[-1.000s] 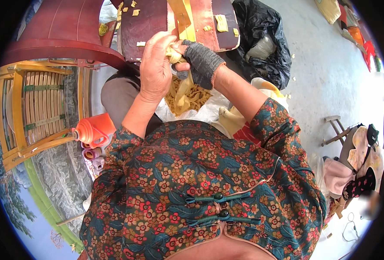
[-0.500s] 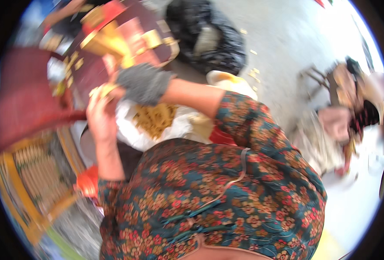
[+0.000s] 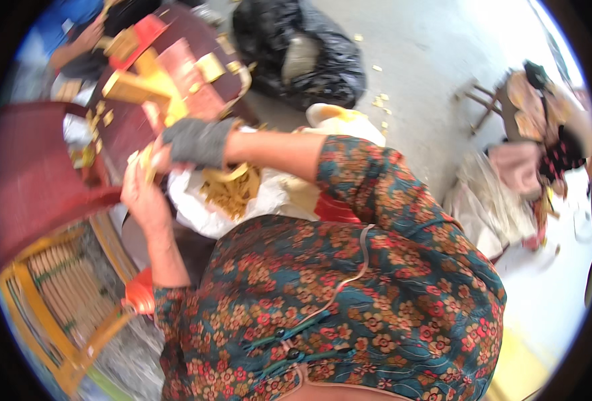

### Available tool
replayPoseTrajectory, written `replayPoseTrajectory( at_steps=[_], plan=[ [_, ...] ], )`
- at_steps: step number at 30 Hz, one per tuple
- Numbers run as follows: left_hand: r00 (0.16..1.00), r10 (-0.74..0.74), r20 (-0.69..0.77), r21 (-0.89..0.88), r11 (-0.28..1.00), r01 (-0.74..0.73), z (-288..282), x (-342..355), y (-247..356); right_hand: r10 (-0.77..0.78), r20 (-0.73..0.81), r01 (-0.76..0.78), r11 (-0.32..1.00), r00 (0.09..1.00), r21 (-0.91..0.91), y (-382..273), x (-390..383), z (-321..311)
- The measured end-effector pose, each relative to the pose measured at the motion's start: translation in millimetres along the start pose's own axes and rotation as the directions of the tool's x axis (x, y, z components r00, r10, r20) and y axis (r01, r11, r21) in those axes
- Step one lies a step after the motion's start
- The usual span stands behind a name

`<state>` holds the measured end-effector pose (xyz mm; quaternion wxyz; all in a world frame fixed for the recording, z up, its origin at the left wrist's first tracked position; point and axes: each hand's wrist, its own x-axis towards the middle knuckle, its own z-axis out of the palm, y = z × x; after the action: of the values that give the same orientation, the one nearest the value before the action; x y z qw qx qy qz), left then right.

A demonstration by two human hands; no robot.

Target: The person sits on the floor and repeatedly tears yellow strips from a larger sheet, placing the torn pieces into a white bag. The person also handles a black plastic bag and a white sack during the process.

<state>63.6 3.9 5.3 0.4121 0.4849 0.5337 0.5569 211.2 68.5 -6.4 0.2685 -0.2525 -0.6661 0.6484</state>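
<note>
Relative to one second earlier, the view has swung, so that both hands, the counter and the black bag lie farther left, and a co-worker's hand [image 3: 90, 37] has come in at the far left. In descending order of size: the dark red counter [image 3: 129, 127] occupies the far left; a red chair [image 3: 35, 167] stands at its left, and a wooden slatted chair [image 3: 72, 287] lies nearer. The black plastic bag [image 3: 269, 50] rests on the floor [image 3: 416, 60], right of the counter. A white bag [image 3: 269, 198], open and nearer the person, contains a heap of yellow-brown strips [image 3: 229, 194]. A red-orange flask [image 3: 141, 292] is partly visible beyond the left sleeve [image 3: 170, 304]. On the counter are a pinkish cloth [image 3: 182, 63], a yellow block [image 3: 132, 88] and scattered pale squares [image 3: 210, 67]; small fragments [image 3: 379, 101] dot the floor.

The bare left hand [image 3: 143, 199] is narrow, its fingers pinching a pale yellow piece [image 3: 147, 160] beside the counter's near edge. The right hand [image 3: 190, 144], in a grey fingerless glove, appears curled upon the same piece, although blur obscures its fingertips. Judged by the heap, much material is already gathered in the white bag; the held piece is not yet released, and the squares lie loose on the counter. How much remains cannot be told.
</note>
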Motion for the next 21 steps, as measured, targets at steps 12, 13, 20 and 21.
replayPoseTrajectory(
  at_steps=[12, 13, 20, 21],
  plan=[
    [0.988, 0.116, 0.101, 0.070, 0.990, -0.123, -2.7, 7.7, 10.4, 0.364, -0.133, -0.141, 0.634, 0.922, 0.760, -1.0, 4.1, -16.2],
    [0.988, 0.117, 0.103, 0.064, 0.990, -0.124, -5.0, 8.0, 17.4, 0.389, -0.169, -0.123, 0.623, 0.906, 0.772, -2.6, 4.4, -25.6],
    [0.976, 0.208, 0.069, 0.369, 0.903, -0.219, -26.7, 7.5, 28.6, 0.247, -0.189, -0.103, 0.823, 0.951, 0.558, -1.0, 4.8, -27.7],
    [0.946, 0.316, 0.072, 0.542, 0.784, -0.303, -24.4, 5.3, 32.1, 0.274, -0.261, -0.099, 0.842, 0.926, 0.531, -11.3, 2.5, -15.3]
  ],
)
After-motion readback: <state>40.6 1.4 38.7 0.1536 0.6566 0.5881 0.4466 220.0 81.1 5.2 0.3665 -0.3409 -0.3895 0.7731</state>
